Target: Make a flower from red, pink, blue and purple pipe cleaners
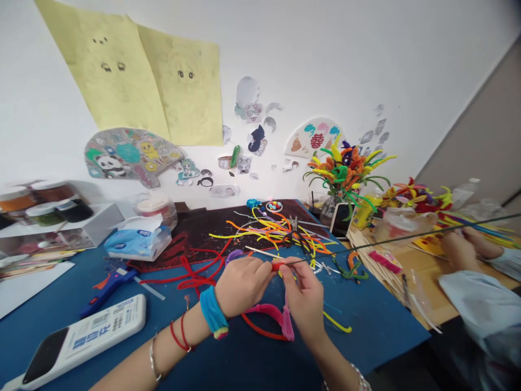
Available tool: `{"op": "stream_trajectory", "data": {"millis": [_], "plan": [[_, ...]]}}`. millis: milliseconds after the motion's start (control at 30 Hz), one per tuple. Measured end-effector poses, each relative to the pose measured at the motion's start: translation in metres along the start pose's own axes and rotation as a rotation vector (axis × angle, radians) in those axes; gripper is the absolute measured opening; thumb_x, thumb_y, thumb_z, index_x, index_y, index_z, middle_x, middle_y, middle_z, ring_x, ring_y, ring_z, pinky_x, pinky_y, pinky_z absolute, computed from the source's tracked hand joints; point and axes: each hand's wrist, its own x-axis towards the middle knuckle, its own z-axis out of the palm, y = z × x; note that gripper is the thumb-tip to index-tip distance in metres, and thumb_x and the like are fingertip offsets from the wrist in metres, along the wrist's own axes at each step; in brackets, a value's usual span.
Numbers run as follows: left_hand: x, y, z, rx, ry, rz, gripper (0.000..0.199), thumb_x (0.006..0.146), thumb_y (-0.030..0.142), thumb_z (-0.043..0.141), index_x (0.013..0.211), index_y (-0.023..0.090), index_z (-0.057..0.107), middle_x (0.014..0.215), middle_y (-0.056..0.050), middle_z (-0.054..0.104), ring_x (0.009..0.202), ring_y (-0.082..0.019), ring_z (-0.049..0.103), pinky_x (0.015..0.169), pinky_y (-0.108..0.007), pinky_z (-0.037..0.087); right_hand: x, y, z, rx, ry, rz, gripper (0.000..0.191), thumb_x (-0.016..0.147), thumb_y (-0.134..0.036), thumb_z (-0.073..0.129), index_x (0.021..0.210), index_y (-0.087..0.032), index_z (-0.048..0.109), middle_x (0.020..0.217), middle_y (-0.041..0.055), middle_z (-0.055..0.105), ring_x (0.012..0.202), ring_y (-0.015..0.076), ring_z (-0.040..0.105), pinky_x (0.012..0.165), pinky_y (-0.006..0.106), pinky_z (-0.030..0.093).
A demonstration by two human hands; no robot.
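Pinching a red piece (277, 266), left hand (246, 285) and right hand (303, 293) meet. The green stem (366, 246) toward three o'clock looks light, bendable; best gripped beside the red.

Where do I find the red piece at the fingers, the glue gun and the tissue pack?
Red piece (277, 266), head view: its visible middle.
Glue gun (106, 293), head view: its blue body.
Tissue pack (137, 245), head view: its blue side.

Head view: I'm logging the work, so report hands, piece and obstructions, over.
Left hand and right hand pinched at red piece. Long green stem runs rightward. Pink strip close by; nothing visibly blocking.
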Motion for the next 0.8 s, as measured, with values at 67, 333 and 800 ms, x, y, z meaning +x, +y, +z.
{"op": "stream_trajectory", "data": {"millis": [67, 333, 800], "plan": [[0.001, -0.001, -0.007, -0.127, -0.090, -0.033, 0.026, 0.092, 0.025, 0.042, 0.074, 0.015, 0.058, 0.060, -0.002, 0.059, 0.051, -0.014, 0.053, 0.050, -0.026, 0.036, 0.004, 0.001, -0.007, -0.045, -0.070, -0.085, 0.009, 0.087, -0.025, 0.055, 0.086, -0.023, 0.063, 0.089, 0.0043, 0.064, 0.089, 0.0198, 0.058, 0.083, 0.035, 0.046], [0.007, -0.001, -0.023, -0.731, -0.361, -0.152, 0.033, 0.090, 0.029, 0.047, 0.062, 0.015, 0.055, 0.053, 0.002, 0.053, 0.046, -0.007, 0.043, 0.048, -0.019, 0.032, 0.016, 0.002, -0.028, 0.008, -0.392, -0.341, 0.007, 0.092, -0.023, 0.049, 0.091, -0.026, 0.055, 0.096, 0.0039, 0.066, 0.101, 0.0204, 0.050, 0.089, 0.041, 0.041], [0.008, -0.017, -0.033, -1.081, -0.524, -0.319, 0.033, 0.090, 0.042, 0.047, 0.078, 0.015, 0.060, 0.058, 0.001, 0.058, 0.049, -0.009, 0.057, 0.049, -0.016, 0.042, 0.031, 0.000, -0.052, 0.318, -0.759, 0.011, 0.027, 0.089, -0.044, 0.052, 0.104, -0.024, 0.061, 0.101, 0.0075, 0.066, 0.086, 0.0187, 0.063, 0.077, 0.036, 0.049]]}}
